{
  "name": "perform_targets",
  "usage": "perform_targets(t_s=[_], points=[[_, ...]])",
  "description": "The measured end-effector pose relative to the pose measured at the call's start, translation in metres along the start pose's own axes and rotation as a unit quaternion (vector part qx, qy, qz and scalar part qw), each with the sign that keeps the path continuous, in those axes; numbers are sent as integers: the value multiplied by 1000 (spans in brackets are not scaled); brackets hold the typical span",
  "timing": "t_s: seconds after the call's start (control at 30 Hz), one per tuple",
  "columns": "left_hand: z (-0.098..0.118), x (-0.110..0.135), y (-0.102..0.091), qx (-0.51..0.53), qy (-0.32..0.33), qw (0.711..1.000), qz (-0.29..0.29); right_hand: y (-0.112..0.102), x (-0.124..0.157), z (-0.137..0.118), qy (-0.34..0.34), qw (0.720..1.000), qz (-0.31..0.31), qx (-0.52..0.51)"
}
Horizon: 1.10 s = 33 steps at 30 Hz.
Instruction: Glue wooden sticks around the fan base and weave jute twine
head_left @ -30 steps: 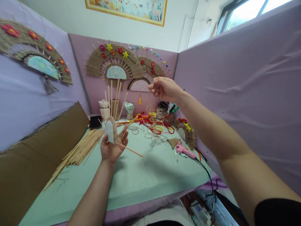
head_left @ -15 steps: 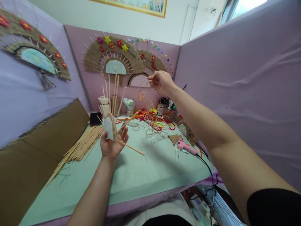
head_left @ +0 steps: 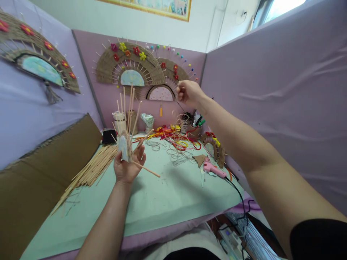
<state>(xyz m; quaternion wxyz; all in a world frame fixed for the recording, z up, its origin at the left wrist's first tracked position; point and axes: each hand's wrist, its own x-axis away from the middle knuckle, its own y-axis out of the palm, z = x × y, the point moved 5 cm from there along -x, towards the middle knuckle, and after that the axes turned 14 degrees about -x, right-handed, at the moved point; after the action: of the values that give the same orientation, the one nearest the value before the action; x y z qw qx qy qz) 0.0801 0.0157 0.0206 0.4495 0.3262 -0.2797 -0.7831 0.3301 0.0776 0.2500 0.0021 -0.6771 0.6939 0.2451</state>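
My left hand [head_left: 128, 168] grips a small fan base [head_left: 124, 148], its pale blue face turned to the left and twine wound along its edge. Thin wooden sticks [head_left: 131, 112] fan out from it, several upward and others to the right. My right hand [head_left: 189, 93] is raised to the far right of the base, fingers closed in a pinch. Thin twine [head_left: 181, 117] hangs in loose loops below that hand; the strand between hand and fan is too fine to follow.
A bundle of loose sticks [head_left: 92, 168] lies left, beside a brown cardboard panel [head_left: 48, 177]. Tangled cords [head_left: 176, 139] spread at the back. A pink glue gun [head_left: 214, 168] with a black cable lies right. Finished fans [head_left: 131, 66] hang on the back partition.
My right hand has moved slightly to the right and its fingers have curled tighter. The fan base in my left hand has turned a little, its sticks shifting left.
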Motion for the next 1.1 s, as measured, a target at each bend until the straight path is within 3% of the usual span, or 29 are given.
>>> perform_targets(t_s=[0.1, 0.3, 0.37, 0.47, 0.6, 0.8, 0.97, 1.1], points=[[-1, 2, 5, 2, -4, 1000, -18, 20, 24, 27, 72, 995, -65, 23], [-5, 5, 9, -16, -32, 999, -38, 58, 83, 118, 229, 955, -180, 57], [-8, 5, 6, -31, -52, 998, -30, 66, 88, 140, 255, 948, -185, 35], [-12, 6, 2, -36, -79, 996, -25, 67, 77, 154, 294, 946, -130, -32], [-10, 7, 7, -2, -68, 997, -41, 53, 40, 130, 298, 942, -60, -141], [-1, 4, 5, 11, -10, 1000, -7, -9, -15, 42, 151, 971, 28, -182], [-1, 1, 0, 13, 1, 1000, 0, -60, -25, -2, 87, 976, 119, -161], [-2, -1, 1, 19, -6, 1000, 0, -74, -18, -16, 72, 976, 135, -152]])
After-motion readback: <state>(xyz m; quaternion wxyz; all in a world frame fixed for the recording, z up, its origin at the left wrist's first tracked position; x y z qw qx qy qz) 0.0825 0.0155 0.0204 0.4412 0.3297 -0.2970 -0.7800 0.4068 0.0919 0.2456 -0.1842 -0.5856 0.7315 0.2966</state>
